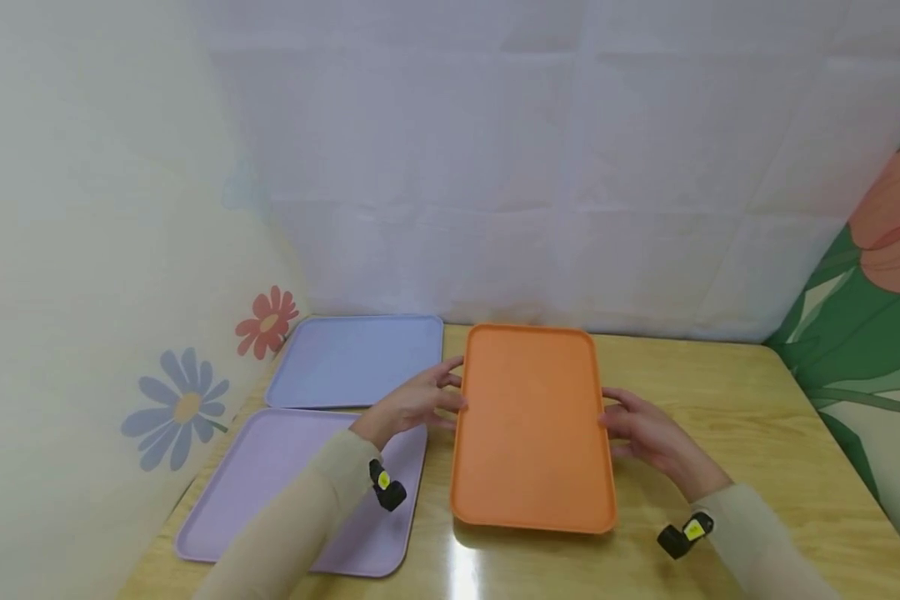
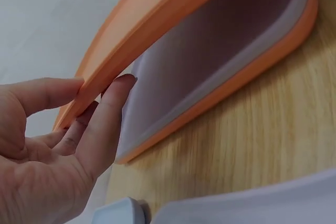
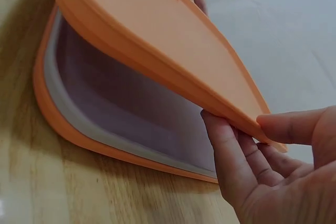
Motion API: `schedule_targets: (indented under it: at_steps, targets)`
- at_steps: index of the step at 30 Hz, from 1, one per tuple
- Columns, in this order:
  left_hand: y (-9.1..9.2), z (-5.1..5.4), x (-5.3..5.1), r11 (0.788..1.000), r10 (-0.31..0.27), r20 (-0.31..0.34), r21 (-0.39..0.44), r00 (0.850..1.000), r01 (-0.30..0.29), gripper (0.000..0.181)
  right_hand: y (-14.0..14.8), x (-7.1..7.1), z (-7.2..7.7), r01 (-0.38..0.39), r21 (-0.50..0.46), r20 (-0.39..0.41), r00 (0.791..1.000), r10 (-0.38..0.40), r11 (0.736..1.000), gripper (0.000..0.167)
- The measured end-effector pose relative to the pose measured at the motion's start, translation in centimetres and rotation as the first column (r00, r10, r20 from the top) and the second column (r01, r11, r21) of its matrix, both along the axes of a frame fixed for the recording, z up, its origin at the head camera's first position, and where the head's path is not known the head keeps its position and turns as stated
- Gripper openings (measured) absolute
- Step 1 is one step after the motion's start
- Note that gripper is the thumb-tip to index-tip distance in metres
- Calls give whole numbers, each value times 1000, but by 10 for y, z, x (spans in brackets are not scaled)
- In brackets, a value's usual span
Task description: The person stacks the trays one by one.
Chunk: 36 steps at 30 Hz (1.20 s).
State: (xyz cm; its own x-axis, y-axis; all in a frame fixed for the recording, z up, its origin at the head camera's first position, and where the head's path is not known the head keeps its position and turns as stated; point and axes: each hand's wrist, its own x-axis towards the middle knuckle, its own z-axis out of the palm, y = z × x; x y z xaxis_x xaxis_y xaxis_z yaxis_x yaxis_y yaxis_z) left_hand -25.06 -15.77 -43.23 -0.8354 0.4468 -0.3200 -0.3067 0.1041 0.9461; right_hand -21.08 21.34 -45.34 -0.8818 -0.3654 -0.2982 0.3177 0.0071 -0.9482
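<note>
Wood-grain table [image 1: 712,442] spreads beneath an orange tray [image 1: 532,425], held raised, with a white cloth [image 1: 510,167] behind. Left hand [image 1: 412,404] and right hand [image 1: 652,435] take opposite long edges, each grip pinching 1 side, thumb above and fingers below, probably to balance it. Under the orange tray, a grey-lilac tray [image 2: 173,82] nests inside a lower orange tray [image 2: 247,73], likely saving space; left of the orange tray lie lilac [image 1: 281,450] and blue [image 1: 360,358] trays, presumably kept apart for easy reach.

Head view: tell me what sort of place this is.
Probably an indoor tabletop setup: a wood-grain table before a creased whitish backdrop, with flower pictures on both sides.
</note>
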Motion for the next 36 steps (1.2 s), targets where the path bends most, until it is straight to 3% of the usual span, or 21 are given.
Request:
schedule_targets:
  at_steps: [12,22,25,30,36]
  targets:
    - [0,-19,-20,1000,-9,27,-4,1000,9,93,-5,-24,-8,57,78,4,998,-58,995,69]
    - [6,-30,-27,999,16,1,-40,1000,-16,89,-8,-34,-14,67,193,-2,998,-68,979,65]
    - [9,-28,-26,995,9,-22,-104,1000,-12,90,-10,-35,-13,64,274,-32,998,-58,959,65]
    - [11,-25,-27,977,-7,-47,-215,999,-3,91,-15,-36,-8,48,432,-79,997,-16,901,65]
    - [11,-33,-29,971,-12,-28,-237,1000,5,93,-17,-36,-6,38,518,-95,995,13,855,62]
